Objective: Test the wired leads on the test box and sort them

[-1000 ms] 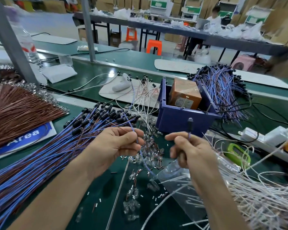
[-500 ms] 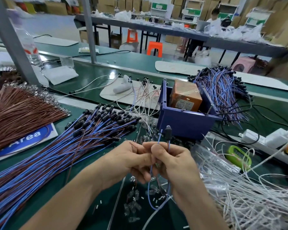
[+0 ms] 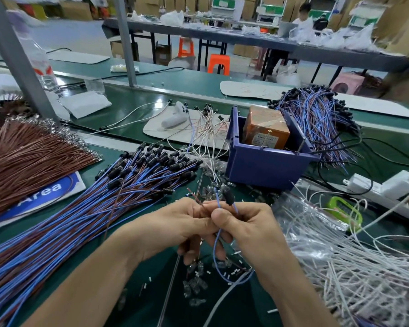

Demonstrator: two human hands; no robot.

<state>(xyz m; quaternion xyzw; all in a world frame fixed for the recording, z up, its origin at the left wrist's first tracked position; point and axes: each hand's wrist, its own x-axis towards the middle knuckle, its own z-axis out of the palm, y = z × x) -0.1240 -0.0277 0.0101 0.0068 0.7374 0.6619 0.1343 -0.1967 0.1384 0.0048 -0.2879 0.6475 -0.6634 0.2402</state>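
My left hand (image 3: 175,226) and my right hand (image 3: 247,228) meet over the green bench, both pinching one blue-and-brown wired lead (image 3: 216,251). Its black cap (image 3: 228,197) sticks up above my right thumb, and the blue wire loops down below my fingers. The bare wire ends poke out above my left fingers. The orange test box (image 3: 265,128) sits inside a blue bin (image 3: 265,165) just beyond my hands. A large pile of like leads (image 3: 85,204) fans out on the left. Another bundle of leads (image 3: 316,123) lies behind the bin.
Brown wires (image 3: 28,159) are heaped at far left beside a blue "Area" sign (image 3: 45,192). White wires (image 3: 354,274) and a clear bag cover the right. Small clear parts (image 3: 195,285) litter the bench below my hands. A power strip (image 3: 373,187) and a green device (image 3: 345,208) lie at right.
My hands, apart a second ago, have come together on the lead. The lead now hangs as a loop beneath them, with its cap held between my hands rather than off to the right.
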